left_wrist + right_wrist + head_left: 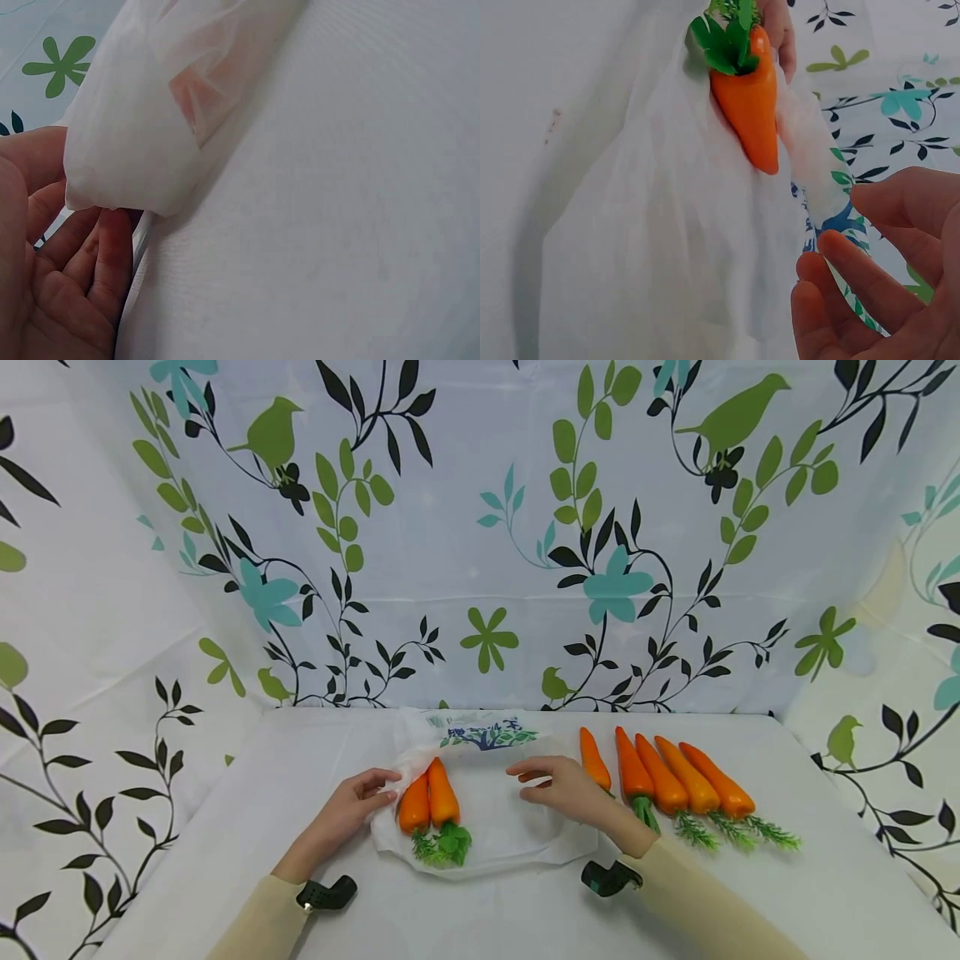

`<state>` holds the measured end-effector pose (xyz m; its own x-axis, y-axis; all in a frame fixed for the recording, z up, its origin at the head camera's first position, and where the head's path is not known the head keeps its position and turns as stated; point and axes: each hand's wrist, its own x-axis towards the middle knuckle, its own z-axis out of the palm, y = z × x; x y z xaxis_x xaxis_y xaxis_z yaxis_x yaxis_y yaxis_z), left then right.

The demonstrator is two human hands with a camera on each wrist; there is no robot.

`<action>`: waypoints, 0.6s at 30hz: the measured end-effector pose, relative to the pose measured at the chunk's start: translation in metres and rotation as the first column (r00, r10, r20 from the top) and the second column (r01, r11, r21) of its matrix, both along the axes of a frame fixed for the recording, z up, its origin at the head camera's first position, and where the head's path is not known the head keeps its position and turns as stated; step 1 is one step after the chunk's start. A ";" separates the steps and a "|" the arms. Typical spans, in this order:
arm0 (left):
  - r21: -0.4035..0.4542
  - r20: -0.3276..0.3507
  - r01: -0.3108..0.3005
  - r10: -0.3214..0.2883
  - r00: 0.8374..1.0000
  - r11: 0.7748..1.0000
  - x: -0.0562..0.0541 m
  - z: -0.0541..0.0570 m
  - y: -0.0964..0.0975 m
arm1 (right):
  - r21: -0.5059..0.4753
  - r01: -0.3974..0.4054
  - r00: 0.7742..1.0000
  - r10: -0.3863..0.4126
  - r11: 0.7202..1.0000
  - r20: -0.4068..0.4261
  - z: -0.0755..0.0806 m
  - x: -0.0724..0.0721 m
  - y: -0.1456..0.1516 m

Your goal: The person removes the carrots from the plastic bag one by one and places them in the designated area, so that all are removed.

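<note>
A white plastic bag (502, 818) with a blue and green tree print lies flat on the table. Two toy carrots (442, 793) rest side by side on its left part, green tops toward me. My left hand (365, 795) grips the bag's left edge beside them. In the left wrist view, the fingers (112, 255) curl in at the edge of the bag's folded plastic (142, 135). Over the bag's right part hovers my right hand (558, 785), fingers loosely bent and holding nothing. From the right wrist, a carrot (750, 105) shows on the bag beyond the spread thumb and fingers.
Several more toy carrots (675, 785) lie in a row on the white table (810, 893), right of the bag. One carrot (594, 758) sits apart from them, partly behind my right forearm. A cloth (480, 527) printed with leaves and birds hangs behind the table.
</note>
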<state>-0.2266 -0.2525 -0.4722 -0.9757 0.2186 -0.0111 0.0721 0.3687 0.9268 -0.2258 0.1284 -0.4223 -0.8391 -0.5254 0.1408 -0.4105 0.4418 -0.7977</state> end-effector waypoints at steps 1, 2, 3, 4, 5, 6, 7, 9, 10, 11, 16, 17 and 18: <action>-0.001 0.001 0.000 0.000 1.000 1.000 0.000 0.000 0.000 | -0.002 -0.009 1.000 0.009 1.000 0.013 -0.001 -0.002 -0.004; -0.001 0.002 -0.001 0.001 1.000 1.000 0.000 0.000 0.000 | -0.004 -0.017 1.000 0.017 1.000 0.023 -0.002 -0.003 -0.009; -0.004 0.002 -0.001 0.001 1.000 1.000 0.000 0.000 0.000 | -0.008 -0.025 0.999 0.025 1.000 0.033 -0.003 -0.005 -0.013; -0.002 0.004 -0.001 0.001 1.000 1.000 0.000 0.000 0.001 | -0.006 -0.035 0.999 0.035 0.999 0.034 -0.004 -0.007 -0.017; -0.005 0.002 0.001 -0.001 1.000 1.000 0.000 0.001 0.001 | -0.009 -0.045 0.998 0.045 0.999 0.037 -0.005 -0.008 -0.020; -0.006 0.001 0.002 -0.002 1.000 1.000 0.000 0.001 0.001 | -0.010 -0.057 0.998 0.057 0.998 0.040 -0.005 -0.010 -0.024; -0.009 -0.002 0.003 -0.003 1.000 1.000 0.000 0.001 0.001 | -0.010 -0.068 0.997 0.069 0.998 0.044 -0.005 -0.010 -0.027; -0.021 -0.009 -0.001 0.001 1.000 1.000 -0.001 0.001 0.001 | -0.004 -0.079 0.995 0.079 0.997 0.054 -0.005 -0.012 -0.034; -0.029 -0.012 -0.004 0.003 1.000 1.000 -0.001 0.001 0.001 | -0.005 -0.081 0.995 0.082 0.997 0.064 -0.005 -0.013 -0.037; -0.038 -0.016 -0.005 0.005 1.000 0.999 -0.001 0.002 0.001 | -0.007 -0.080 0.994 0.081 0.997 0.076 -0.005 -0.014 -0.040; -0.038 -0.021 -0.009 0.008 1.000 0.999 0.000 0.002 0.002 | -0.022 -0.092 0.988 0.094 0.995 0.125 -0.008 -0.019 -0.056; -0.037 -0.021 -0.008 0.007 1.000 0.999 0.000 0.002 0.002 | -0.022 -0.094 0.986 0.096 0.995 0.137 -0.009 -0.020 -0.059; -0.034 -0.021 -0.008 0.007 1.000 0.999 0.000 0.002 0.002 | -0.027 -0.099 0.983 0.102 0.995 0.150 -0.009 -0.021 -0.062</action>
